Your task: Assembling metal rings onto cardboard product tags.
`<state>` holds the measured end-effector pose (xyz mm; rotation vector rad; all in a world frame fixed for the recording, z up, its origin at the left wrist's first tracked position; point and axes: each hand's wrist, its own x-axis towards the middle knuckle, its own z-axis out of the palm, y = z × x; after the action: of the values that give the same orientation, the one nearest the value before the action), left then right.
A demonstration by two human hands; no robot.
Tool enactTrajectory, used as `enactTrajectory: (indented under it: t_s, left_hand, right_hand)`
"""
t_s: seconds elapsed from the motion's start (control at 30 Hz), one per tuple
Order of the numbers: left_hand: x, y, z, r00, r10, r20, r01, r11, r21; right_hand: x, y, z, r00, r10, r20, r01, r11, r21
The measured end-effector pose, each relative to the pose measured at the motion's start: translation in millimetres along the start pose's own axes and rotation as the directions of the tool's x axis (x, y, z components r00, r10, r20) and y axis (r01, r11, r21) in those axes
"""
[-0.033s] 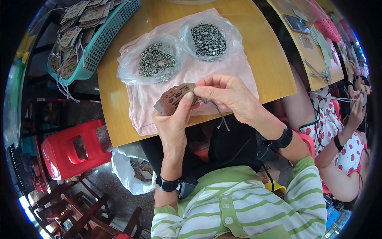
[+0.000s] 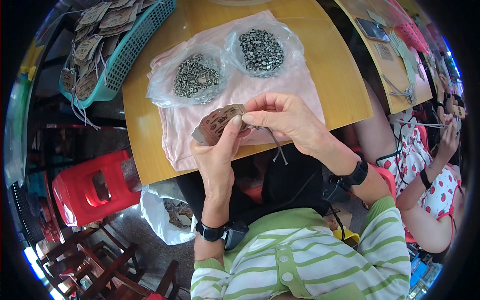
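My left hand (image 2: 217,157) grips a brown printed cardboard tag (image 2: 215,122) with a scalloped edge, thumb pressed on top near its right end. At that same end, the thumb and index finger of my right hand (image 2: 295,120) pinch together; whatever lies between those fingertips is hidden. A grey cord (image 2: 279,149) hangs from the tag below my right hand. Just beyond the tag, on a pink cloth (image 2: 175,140), lie two clear plastic bags. The left bag (image 2: 156,91) holds small open-looking metal pieces, the right bag (image 2: 296,45) small shiny metal caps.
Left of the wooden table (image 2: 345,75), a teal basket (image 2: 117,62) is heaped with corded tags. A red stool (image 2: 75,182) and a white bag (image 2: 157,220) stand below. At right, another person (image 2: 425,195) sits by a second table (image 2: 407,102) holding a phone (image 2: 372,30).
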<state>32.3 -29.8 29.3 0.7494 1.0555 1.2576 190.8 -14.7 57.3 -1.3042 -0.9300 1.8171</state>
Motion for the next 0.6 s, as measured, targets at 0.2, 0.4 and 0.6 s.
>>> enactTrajectory:
  t_s: [0.2,0.4,0.6]
  left_hand:
    - [4,4,3,1.000,0.021,-0.006,-0.021,0.996,-0.083]
    - [2,2,1,1.000,0.010,-0.025,-0.012,0.994,-0.105]
    - [8,5,-11,0.996,-0.085,0.040,0.088,0.992,-0.086]
  right_hand:
    - [11,7,3,0.984,-0.179,0.011,0.178,0.982,0.063]
    - [13,11,2,0.959,-0.284,0.023,0.284,0.953,-0.105]
    - [11,6,1,0.967,-0.253,-0.016,0.251,0.965,-0.076]
